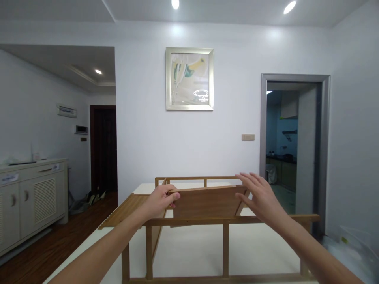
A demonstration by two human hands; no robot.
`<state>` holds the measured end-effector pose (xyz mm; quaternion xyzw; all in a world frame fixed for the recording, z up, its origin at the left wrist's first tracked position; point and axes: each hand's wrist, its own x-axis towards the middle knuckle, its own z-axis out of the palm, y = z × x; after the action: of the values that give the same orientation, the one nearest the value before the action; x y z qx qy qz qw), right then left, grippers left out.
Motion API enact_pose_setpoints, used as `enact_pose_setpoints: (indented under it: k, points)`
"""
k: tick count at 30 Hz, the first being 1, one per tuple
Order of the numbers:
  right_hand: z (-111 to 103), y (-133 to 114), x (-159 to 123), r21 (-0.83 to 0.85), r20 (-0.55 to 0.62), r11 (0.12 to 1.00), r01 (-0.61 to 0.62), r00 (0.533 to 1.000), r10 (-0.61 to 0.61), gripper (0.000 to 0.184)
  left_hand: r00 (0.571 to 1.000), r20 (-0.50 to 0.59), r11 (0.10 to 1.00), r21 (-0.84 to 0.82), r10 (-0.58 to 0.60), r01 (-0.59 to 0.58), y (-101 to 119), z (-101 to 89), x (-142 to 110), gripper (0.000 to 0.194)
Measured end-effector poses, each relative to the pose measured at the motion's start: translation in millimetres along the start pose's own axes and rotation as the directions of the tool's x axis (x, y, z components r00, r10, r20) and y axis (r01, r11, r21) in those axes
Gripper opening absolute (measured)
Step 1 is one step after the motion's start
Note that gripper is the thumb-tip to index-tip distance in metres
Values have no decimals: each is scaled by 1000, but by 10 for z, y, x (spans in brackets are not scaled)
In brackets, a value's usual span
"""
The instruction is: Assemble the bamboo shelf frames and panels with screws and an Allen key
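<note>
A brown wooden board [207, 202] is tilted inside a wooden frame [226, 248] with rails and uprights. My left hand [158, 202] is closed on the board's upper left corner, thumb on the near side. My right hand [263, 195] is by the upper right corner, its fingers stretched out and the thumb apart. Whether its fingertips touch the board I cannot tell. The frame stands on a white table [189, 246], its near rail passing in front of the board's lower edge. Another upright wooden panel [156, 232] forms part of the frame's left side.
A slatted wooden panel [126, 209] lies on the table at the left. A white cabinet [49, 197] stands farther left, with shoes [96, 197] on the floor beyond it. At the right are a doorway [263, 130] and a clear plastic bag [352, 252]. A framed picture [189, 79] hangs ahead.
</note>
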<state>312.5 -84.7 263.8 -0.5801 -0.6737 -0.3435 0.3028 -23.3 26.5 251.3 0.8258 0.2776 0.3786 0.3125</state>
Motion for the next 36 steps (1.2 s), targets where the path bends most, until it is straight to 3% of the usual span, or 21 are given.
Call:
enact_pose_setpoints:
  k: [2, 4, 6, 8, 11, 14, 16, 19, 21, 23, 27, 36]
  points:
    - [18, 12, 27, 33, 194, 999, -17, 981, 11, 31, 999, 37, 1000, 6, 2, -3, -2, 37, 17, 28]
    - [13, 17, 35, 84, 365, 995, -50, 931, 16, 19, 998, 64, 1000, -4, -10, 10, -17, 78, 50, 28]
    - [6, 25, 17, 104, 451, 991, -87, 892, 31, 18, 997, 70, 999, -18, -38, 39, -53, 131, 103, 27]
    - [7, 41, -19, 81, 462, 991, -110, 885, 61, 19, 997, 43, 998, -2, -68, 68, -96, 197, 153, 26]
    - [18, 82, -83, 34, 440, 994, -101, 895, 76, 18, 990, -112, 985, 143, -79, 95, -114, 330, 133, 28]
    - [14, 150, -138, -41, 440, 992, -123, 889, 128, 19, 969, -246, 930, 355, -7, 96, -61, 513, -66, 51]
    - [4, 202, -164, -96, 455, 983, -156, 871, 183, 19, 976, -201, 870, 492, 85, 25, -25, 651, -246, 59]
    - [1, 255, -173, -146, 486, 973, -176, 844, 226, 18, 989, -38, 738, 670, 143, -81, -36, 832, -428, 40]
    - [17, 259, -153, -181, 510, 968, -176, 825, 245, 18, 987, -28, 662, 744, 161, -87, -90, 905, -445, 29]
    - [44, 243, -122, -210, 530, 963, -171, 807, 259, 18, 979, -46, 623, 777, 199, -90, -162, 932, -399, 30]
    - [110, 214, -71, -222, 552, 962, -158, 793, 257, 16, 964, -71, 613, 783, 258, -106, -288, 910, -247, 34]
    - [106, 343, -41, -283, 531, 937, -206, 780, 332, 19, 963, -47, 682, 715, 264, -152, -521, 852, 164, 36]
